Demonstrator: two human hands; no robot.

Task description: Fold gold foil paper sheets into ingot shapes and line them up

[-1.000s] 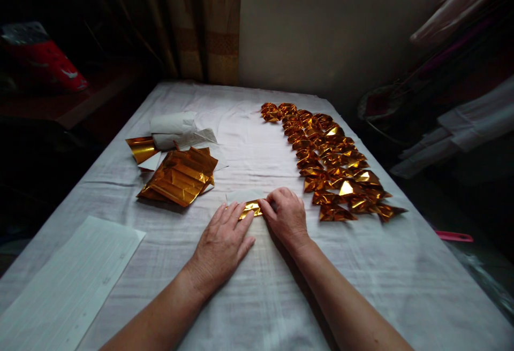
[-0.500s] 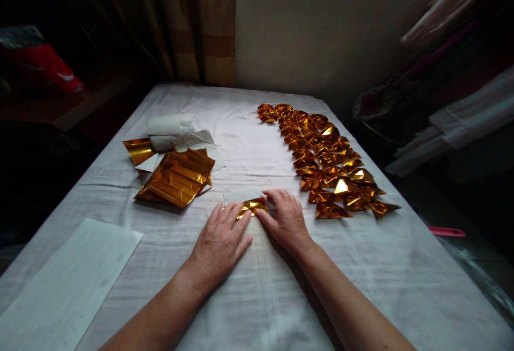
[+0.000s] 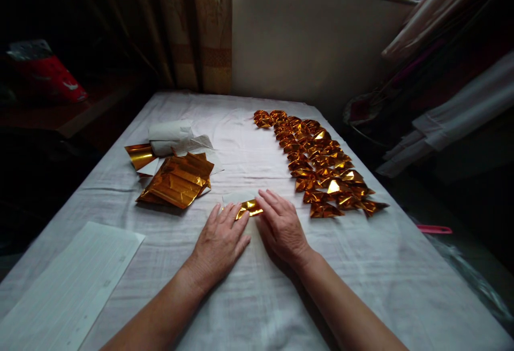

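Note:
A small gold foil sheet (image 3: 249, 209), white on its back, lies flat on the white cloth (image 3: 257, 297) between my two hands. My left hand (image 3: 219, 241) rests palm down with its fingertips pressing the sheet's left side. My right hand (image 3: 281, 228) lies flat over the sheet's right side, fingers spread and stretched forward. Most of the sheet is hidden under my fingers.
A long row of several folded gold foil pieces (image 3: 317, 163) runs along the right. A stack of unfolded gold sheets (image 3: 176, 181) and a white paper wrapper (image 3: 172, 134) lie at the left. A white lined sheet (image 3: 68, 287) sits near left. A pink object (image 3: 433, 229) lies off the table's right edge.
My right hand has gone from curled fingers pinching the foil to lying flat on it. The view has tilted up slightly.

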